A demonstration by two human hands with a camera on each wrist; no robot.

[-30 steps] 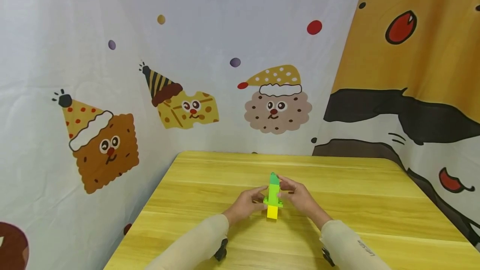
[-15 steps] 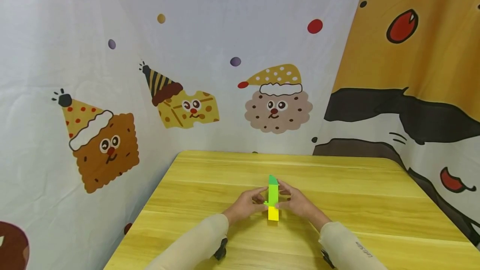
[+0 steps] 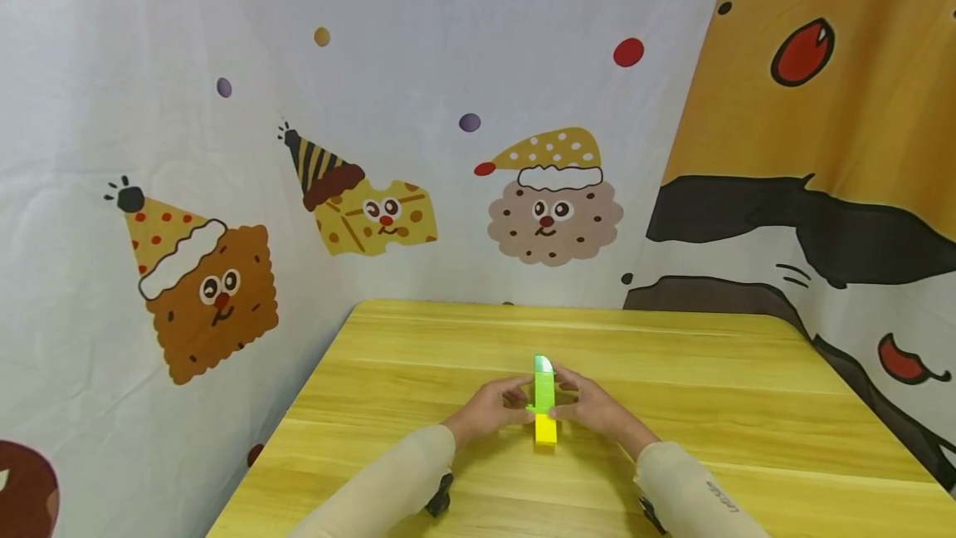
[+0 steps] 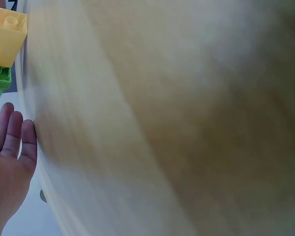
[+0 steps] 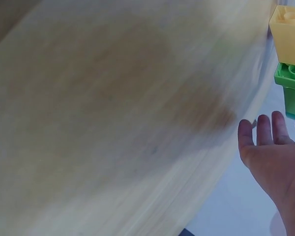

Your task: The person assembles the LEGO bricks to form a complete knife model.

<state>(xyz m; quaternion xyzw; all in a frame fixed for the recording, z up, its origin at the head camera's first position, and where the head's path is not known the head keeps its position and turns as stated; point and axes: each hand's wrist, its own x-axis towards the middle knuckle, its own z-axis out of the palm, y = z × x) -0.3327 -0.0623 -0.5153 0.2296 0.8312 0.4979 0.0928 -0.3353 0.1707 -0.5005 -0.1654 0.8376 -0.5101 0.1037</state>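
A stack of toy building blocks is held up between both hands above the table. Its yellow block forms the near end, a light green block the middle, and a darker green sloped block the far end. My left hand pinches the stack from the left, thumb at the green piece above the yellow block. On the other side my right hand pinches it, thumb near the same joint. Both wrist views show the yellow block's hollow underside and a wider green piece; the remaining fingers are extended.
A wood-grain table lies under the hands. Behind it hangs a white cloth printed with cartoon food, with an orange and black print on the right. Dark devices sit under both wrists.
The stack has turned in the hands, so the green piece's right-hand projection is hidden and the sloped top catches light. It has dropped slightly in the head view. The hands have barely shifted.
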